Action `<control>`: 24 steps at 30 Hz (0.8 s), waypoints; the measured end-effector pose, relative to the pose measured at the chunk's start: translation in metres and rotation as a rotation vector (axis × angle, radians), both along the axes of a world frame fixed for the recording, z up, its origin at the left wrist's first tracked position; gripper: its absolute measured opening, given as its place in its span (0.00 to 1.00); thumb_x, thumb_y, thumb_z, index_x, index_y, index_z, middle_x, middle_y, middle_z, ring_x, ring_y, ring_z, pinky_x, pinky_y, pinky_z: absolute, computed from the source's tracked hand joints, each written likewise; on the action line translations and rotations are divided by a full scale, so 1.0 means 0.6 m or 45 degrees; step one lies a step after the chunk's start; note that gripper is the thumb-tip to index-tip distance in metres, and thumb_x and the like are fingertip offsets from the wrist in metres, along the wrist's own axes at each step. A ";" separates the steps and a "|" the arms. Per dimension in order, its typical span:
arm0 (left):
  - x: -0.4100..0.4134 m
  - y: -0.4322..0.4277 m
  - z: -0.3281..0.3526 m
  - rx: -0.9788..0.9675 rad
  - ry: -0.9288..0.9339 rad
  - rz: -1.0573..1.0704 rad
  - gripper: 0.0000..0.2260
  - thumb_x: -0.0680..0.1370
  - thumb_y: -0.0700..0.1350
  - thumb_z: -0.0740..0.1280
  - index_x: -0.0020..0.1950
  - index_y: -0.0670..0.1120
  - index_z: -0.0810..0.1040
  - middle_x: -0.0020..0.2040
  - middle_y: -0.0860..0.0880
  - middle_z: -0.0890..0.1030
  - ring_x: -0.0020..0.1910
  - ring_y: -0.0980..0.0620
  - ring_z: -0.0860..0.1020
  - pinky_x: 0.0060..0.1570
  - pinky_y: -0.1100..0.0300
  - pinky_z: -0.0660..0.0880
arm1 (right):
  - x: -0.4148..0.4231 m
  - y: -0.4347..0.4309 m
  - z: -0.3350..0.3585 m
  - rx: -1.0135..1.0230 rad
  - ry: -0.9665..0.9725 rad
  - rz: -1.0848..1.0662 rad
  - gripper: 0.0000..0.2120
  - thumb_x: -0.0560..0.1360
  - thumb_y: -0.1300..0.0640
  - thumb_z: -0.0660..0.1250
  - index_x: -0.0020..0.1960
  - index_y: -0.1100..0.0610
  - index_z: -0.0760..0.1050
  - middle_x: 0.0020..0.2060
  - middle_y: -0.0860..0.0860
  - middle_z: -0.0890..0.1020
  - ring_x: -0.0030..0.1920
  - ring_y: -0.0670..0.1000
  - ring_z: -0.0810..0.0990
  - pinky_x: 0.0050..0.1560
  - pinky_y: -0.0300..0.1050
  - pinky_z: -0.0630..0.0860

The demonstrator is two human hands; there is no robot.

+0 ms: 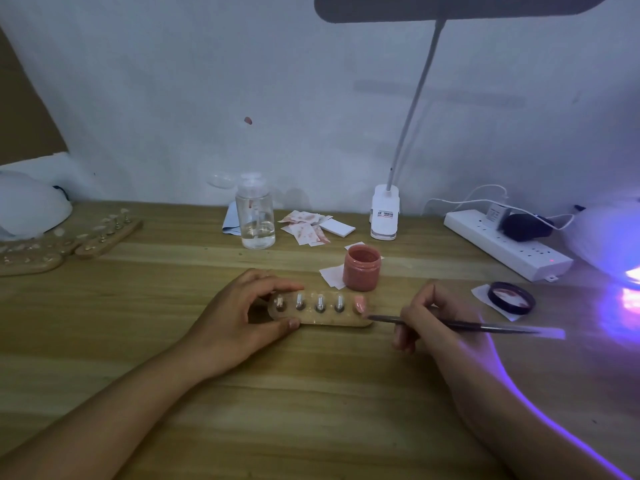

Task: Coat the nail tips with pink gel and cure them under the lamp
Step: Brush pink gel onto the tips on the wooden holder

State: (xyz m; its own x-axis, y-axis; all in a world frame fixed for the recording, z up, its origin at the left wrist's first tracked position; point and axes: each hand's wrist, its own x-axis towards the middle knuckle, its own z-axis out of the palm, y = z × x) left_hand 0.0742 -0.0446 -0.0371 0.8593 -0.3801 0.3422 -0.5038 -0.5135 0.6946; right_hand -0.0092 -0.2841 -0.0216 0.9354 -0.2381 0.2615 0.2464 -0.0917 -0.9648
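The left hand (242, 313) pinches the left end of the oblong pale wooden nail-tip holder (332, 322), thumb on the near edge and curled fingers on the far edge, pinning it flat on the wood-grain table (311, 410). The right hand (429, 317) grips a thin dark-handled gel brush (460, 325) like a pen, its working end just beside the holder's right end. Five tips stand in a row on small metal pegs: the rightmost nail tip (360, 303) is pink, and the four clear nail tips (320, 302) to its left look uncoated. The open jar of pink gel (362, 268) stands just behind the holder, and the white curing lamp (606, 237) glows violet at the table's right edge.

The step in hand seems to be coating the next tip along. It probably goes best with a light reload from the jar, excess wiped on the rim, and the right hand's heel resting on the table for steadiness. Thin strokes from peg end to free edge should keep gel off the metal and off the pink neighbour. The left hand's pinch needs to stay firm, and the violet spill is best kept off brush and jar, since gel may set there
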 end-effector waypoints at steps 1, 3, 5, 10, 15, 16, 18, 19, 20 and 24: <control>-0.001 0.000 0.000 -0.001 0.000 0.000 0.20 0.70 0.44 0.78 0.59 0.60 0.80 0.55 0.56 0.77 0.55 0.65 0.75 0.53 0.78 0.66 | 0.000 0.000 0.000 0.014 -0.012 -0.014 0.07 0.73 0.71 0.63 0.36 0.68 0.69 0.26 0.57 0.80 0.29 0.48 0.76 0.32 0.36 0.73; -0.001 -0.001 0.001 0.000 -0.001 -0.003 0.20 0.70 0.44 0.78 0.59 0.59 0.80 0.55 0.56 0.77 0.55 0.65 0.75 0.53 0.78 0.66 | 0.001 0.000 0.002 0.040 -0.043 -0.036 0.07 0.74 0.71 0.64 0.38 0.69 0.69 0.28 0.57 0.81 0.30 0.49 0.77 0.33 0.36 0.74; -0.002 0.000 0.002 -0.002 0.004 -0.004 0.20 0.71 0.44 0.78 0.59 0.59 0.81 0.55 0.56 0.77 0.55 0.65 0.74 0.53 0.78 0.66 | 0.002 0.002 0.002 0.020 -0.037 -0.019 0.06 0.74 0.70 0.64 0.39 0.70 0.69 0.28 0.57 0.81 0.30 0.48 0.77 0.33 0.35 0.74; -0.001 0.000 0.000 0.003 0.017 0.005 0.20 0.71 0.45 0.78 0.59 0.60 0.80 0.55 0.58 0.76 0.55 0.65 0.74 0.53 0.79 0.66 | -0.001 0.002 0.003 0.039 -0.041 -0.011 0.08 0.73 0.71 0.63 0.36 0.66 0.69 0.26 0.57 0.80 0.29 0.48 0.76 0.32 0.35 0.73; 0.000 0.000 0.000 0.012 0.011 0.012 0.20 0.71 0.46 0.78 0.59 0.61 0.80 0.55 0.58 0.76 0.55 0.64 0.74 0.53 0.78 0.66 | 0.001 0.002 0.001 0.024 -0.040 0.013 0.04 0.74 0.70 0.64 0.43 0.67 0.69 0.29 0.57 0.82 0.32 0.48 0.78 0.36 0.36 0.75; 0.000 0.000 0.000 0.015 0.011 0.012 0.20 0.71 0.46 0.78 0.59 0.61 0.80 0.55 0.58 0.75 0.55 0.65 0.74 0.53 0.78 0.66 | 0.001 0.003 0.001 -0.007 -0.021 0.032 0.04 0.74 0.70 0.64 0.43 0.66 0.69 0.30 0.57 0.82 0.32 0.47 0.78 0.36 0.37 0.75; 0.000 0.000 -0.001 0.020 0.006 0.011 0.20 0.71 0.46 0.78 0.59 0.61 0.80 0.55 0.58 0.75 0.55 0.65 0.74 0.53 0.79 0.65 | 0.001 0.005 0.000 -0.049 0.009 0.039 0.05 0.73 0.70 0.64 0.41 0.64 0.69 0.29 0.56 0.81 0.32 0.47 0.78 0.38 0.41 0.74; 0.000 0.000 -0.001 0.024 0.002 0.012 0.20 0.71 0.46 0.78 0.60 0.60 0.80 0.55 0.58 0.75 0.55 0.65 0.74 0.52 0.79 0.65 | 0.000 0.004 -0.001 -0.057 0.010 0.022 0.05 0.72 0.70 0.64 0.40 0.63 0.70 0.29 0.56 0.81 0.32 0.47 0.77 0.38 0.43 0.73; 0.000 0.000 -0.001 0.026 0.002 0.012 0.20 0.71 0.46 0.78 0.60 0.60 0.80 0.55 0.58 0.75 0.55 0.65 0.74 0.53 0.79 0.65 | 0.000 0.003 -0.001 -0.062 0.002 0.004 0.05 0.72 0.70 0.64 0.40 0.63 0.70 0.29 0.56 0.81 0.32 0.48 0.77 0.39 0.44 0.72; 0.000 0.000 -0.002 0.032 -0.007 0.014 0.20 0.71 0.46 0.78 0.60 0.60 0.80 0.54 0.59 0.76 0.55 0.65 0.74 0.52 0.79 0.65 | 0.000 0.002 0.000 -0.079 0.000 -0.007 0.07 0.72 0.70 0.64 0.39 0.61 0.70 0.28 0.56 0.81 0.31 0.46 0.78 0.37 0.39 0.73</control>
State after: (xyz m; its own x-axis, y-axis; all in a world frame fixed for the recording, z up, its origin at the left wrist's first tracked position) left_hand 0.0743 -0.0445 -0.0385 0.8616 -0.3790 0.3376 -0.5018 -0.5366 0.6784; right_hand -0.0093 -0.2828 -0.0216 0.9339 -0.2270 0.2762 0.2460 -0.1525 -0.9572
